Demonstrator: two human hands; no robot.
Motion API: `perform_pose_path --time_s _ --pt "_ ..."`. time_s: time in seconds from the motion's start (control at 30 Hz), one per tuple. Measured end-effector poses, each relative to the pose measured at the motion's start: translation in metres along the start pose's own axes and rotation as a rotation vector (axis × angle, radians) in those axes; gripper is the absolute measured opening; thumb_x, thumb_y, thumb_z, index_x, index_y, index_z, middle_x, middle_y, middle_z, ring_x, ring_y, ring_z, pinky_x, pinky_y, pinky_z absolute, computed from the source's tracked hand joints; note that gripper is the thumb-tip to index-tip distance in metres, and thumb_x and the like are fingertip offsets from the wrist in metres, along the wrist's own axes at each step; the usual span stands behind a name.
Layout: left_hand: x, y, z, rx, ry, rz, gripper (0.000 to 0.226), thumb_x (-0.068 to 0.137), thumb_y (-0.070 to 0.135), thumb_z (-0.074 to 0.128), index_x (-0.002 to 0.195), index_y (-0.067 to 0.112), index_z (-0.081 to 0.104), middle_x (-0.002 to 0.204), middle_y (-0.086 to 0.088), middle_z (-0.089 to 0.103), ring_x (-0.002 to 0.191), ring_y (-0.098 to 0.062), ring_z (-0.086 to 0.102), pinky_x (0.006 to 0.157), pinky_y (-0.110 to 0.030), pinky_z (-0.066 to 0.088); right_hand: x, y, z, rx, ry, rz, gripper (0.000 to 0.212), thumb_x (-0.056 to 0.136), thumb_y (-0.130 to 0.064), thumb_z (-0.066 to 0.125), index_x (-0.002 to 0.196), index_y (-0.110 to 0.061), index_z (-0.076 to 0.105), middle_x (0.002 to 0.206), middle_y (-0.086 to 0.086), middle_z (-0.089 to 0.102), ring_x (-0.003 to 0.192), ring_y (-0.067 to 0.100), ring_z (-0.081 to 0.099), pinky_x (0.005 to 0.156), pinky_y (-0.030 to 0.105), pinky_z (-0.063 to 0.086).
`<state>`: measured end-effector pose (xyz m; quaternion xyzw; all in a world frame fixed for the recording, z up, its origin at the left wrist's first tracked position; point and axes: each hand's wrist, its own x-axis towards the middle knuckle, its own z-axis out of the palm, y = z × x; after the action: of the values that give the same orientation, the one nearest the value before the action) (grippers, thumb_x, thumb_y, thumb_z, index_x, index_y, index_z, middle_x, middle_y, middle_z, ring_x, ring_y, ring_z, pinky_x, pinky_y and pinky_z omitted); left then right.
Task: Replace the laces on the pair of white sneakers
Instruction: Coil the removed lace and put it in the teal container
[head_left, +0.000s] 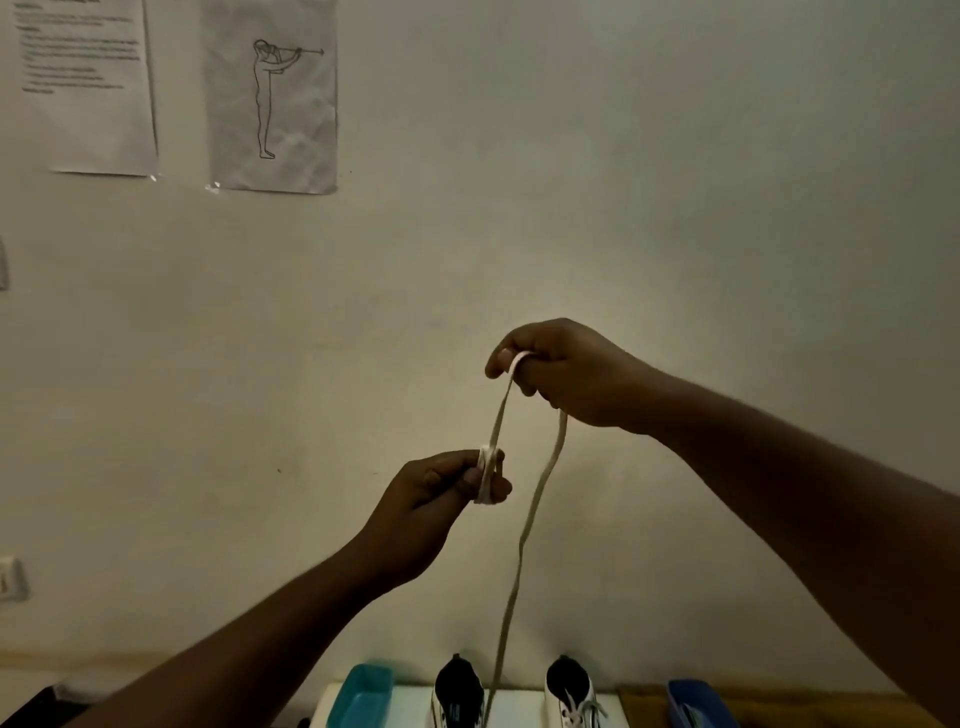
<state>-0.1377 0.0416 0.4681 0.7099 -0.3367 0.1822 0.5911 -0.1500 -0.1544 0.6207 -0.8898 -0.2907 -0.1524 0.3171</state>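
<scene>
Both my hands are raised in front of the wall with a white lace (524, 530) between them. My left hand (441, 499) pinches a small coil of the lace wound round its fingertips. My right hand (561, 374), higher and to the right, grips the lace, which runs down from it to the coil. A long strand hangs from my right hand down to the left sneaker (457, 691). The right sneaker (571, 691) stands beside it with a white lace in its eyelets. Only the sneakers' upper parts show at the bottom edge.
The sneakers stand on a white board (410, 701) on a wooden table (644, 696). A teal tray (363, 696) lies left of them, a blue tray (696, 706) to the right. Two paper sheets (270, 93) hang on the wall at upper left.
</scene>
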Motion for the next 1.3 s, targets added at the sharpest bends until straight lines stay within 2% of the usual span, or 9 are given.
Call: perform_pose_path --time_s 0.13,0.27,0.4,0.5,0.7,0.87,1.0,1.13,1.3 --pt "-0.006 0.01 0.006 -0.119 -0.104 -0.046 0.03 0.107 0.008 0.044 0.123 0.0 0.068 0.105 -0.014 0.076 0.104 -0.028 0.072 0.094 -0.033 0.055 0.022 0.025 0.017 0.176 -0.059 0.252 0.037 0.1 -0.007 0.04 0.1 -0.017 0.076 0.083 0.005 0.053 0.063 0.017 0.043 0.056 0.029 0.042" --pt "-0.009 0.027 0.012 -0.282 -0.104 -0.069 0.032 0.105 0.012 0.043 0.123 0.0 0.067 0.107 -0.019 0.074 0.106 -0.032 0.071 0.095 -0.036 0.056 0.022 0.058 0.045 0.052 -0.181 0.293 0.031 0.1 -0.006 0.042 0.1 -0.009 0.072 0.083 0.007 0.057 0.06 0.015 0.046 0.052 0.026 0.04" --pt "0.006 0.031 0.004 -0.431 0.115 -0.069 0.031 0.107 0.013 0.045 0.125 0.003 0.068 0.112 -0.019 0.074 0.11 -0.032 0.07 0.1 -0.038 0.055 -0.016 0.066 0.081 -0.331 -0.406 0.111 0.021 0.105 -0.018 0.049 0.108 -0.016 0.07 0.099 -0.005 0.063 0.086 0.01 0.06 0.075 0.021 0.047" --pt "0.017 0.025 -0.005 -0.278 0.229 -0.028 0.028 0.107 0.012 0.047 0.123 0.005 0.069 0.107 -0.014 0.077 0.105 -0.028 0.073 0.096 -0.034 0.056 -0.045 0.039 0.097 -0.423 -0.527 0.093 0.027 0.108 -0.03 0.047 0.119 -0.017 0.067 0.114 0.001 0.067 0.1 0.017 0.063 0.092 0.032 0.053" --pt "0.009 0.004 -0.014 0.165 0.157 0.057 0.027 0.106 0.007 0.05 0.111 0.016 0.074 0.098 0.006 0.078 0.098 -0.008 0.071 0.089 -0.02 0.05 -0.041 -0.014 0.043 -0.34 -0.183 -0.067 0.02 0.106 -0.035 0.051 0.092 -0.025 0.062 0.081 -0.007 0.06 0.068 0.007 0.054 0.061 0.027 0.044" --pt "0.002 0.004 -0.006 0.014 0.005 -0.049 0.027 0.106 0.011 0.049 0.123 0.005 0.069 0.105 -0.008 0.078 0.104 -0.023 0.073 0.096 -0.032 0.055 0.004 0.01 0.015 -0.097 -0.01 -0.001 0.019 0.104 -0.033 0.058 0.095 -0.024 0.072 0.083 -0.001 0.065 0.069 0.008 0.053 0.063 0.025 0.045" --pt "0.004 0.025 0.002 -0.311 -0.074 -0.155 0.029 0.108 0.013 0.045 0.125 0.003 0.067 0.106 -0.011 0.074 0.103 -0.023 0.071 0.096 -0.034 0.055 0.01 0.051 0.043 0.013 0.008 0.032 0.018 0.102 -0.03 0.062 0.092 -0.021 0.074 0.077 0.006 0.066 0.065 0.008 0.054 0.061 0.029 0.047" --pt "0.012 0.036 -0.001 -0.605 0.107 -0.203 0.031 0.108 0.017 0.045 0.128 0.006 0.066 0.114 -0.011 0.073 0.111 -0.022 0.07 0.095 -0.032 0.054 -0.015 0.076 0.083 0.023 0.005 0.045 0.025 0.103 -0.034 0.058 0.087 -0.02 0.072 0.076 0.008 0.066 0.067 0.012 0.056 0.065 0.041 0.05" --pt "0.019 0.022 -0.013 -0.126 0.262 -0.025 0.028 0.107 0.008 0.048 0.128 0.011 0.067 0.11 -0.002 0.078 0.109 -0.016 0.072 0.096 -0.023 0.053 -0.06 0.053 0.1 -0.122 -0.186 -0.099 0.023 0.107 -0.036 0.051 0.102 -0.024 0.071 0.079 -0.012 0.064 0.072 0.003 0.06 0.065 0.024 0.049"
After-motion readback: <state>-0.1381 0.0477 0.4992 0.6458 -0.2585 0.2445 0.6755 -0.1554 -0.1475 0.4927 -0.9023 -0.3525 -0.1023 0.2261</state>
